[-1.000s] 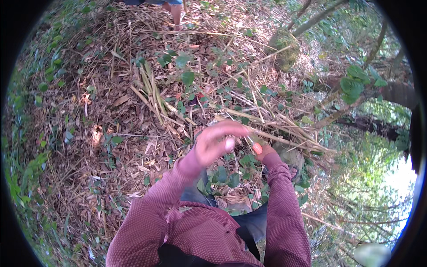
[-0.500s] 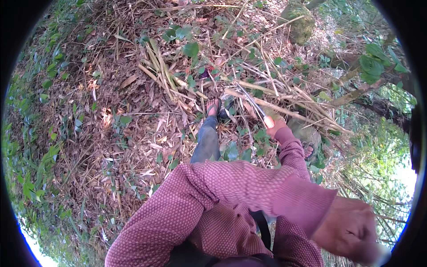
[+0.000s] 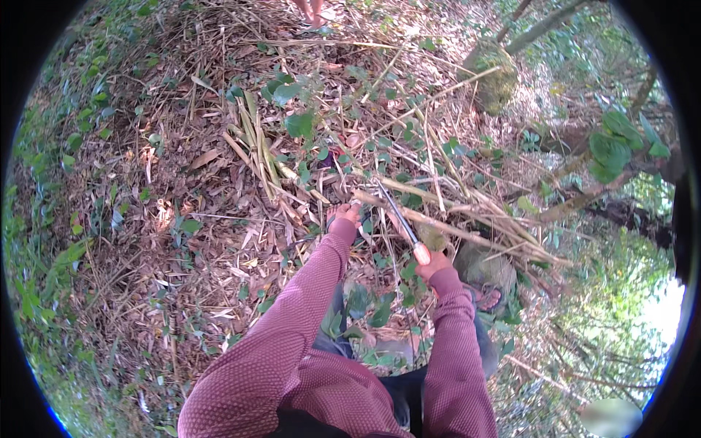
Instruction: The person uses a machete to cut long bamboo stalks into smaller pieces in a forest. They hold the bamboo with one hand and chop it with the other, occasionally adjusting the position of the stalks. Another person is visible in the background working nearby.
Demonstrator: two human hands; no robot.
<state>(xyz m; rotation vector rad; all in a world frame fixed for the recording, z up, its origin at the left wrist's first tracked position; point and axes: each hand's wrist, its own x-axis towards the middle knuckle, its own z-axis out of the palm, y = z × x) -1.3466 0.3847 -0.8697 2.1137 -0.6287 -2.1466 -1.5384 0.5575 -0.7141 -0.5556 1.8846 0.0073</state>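
Observation:
My right hand is closed round the pale handle of a machete. Its long narrow blade slants up and to the left, and its tip crosses a cut stick. At the left end of that stick my left hand is low down, its fingers curled against the stick. Part of its grip is hidden by its small size in the picture. The stick slopes down to the right over a heap of thinner stalks.
A bundle of cut stalks lies left of my hands on dry leaf litter. A rounded stone is by my right foot. A mossy trunk and branches stand at the right. Another person's bare legs show at the far edge.
My left hand has swung from the lower right down to the stick's left end. My right hand still holds the machete. Another person's legs have come into view at the top.

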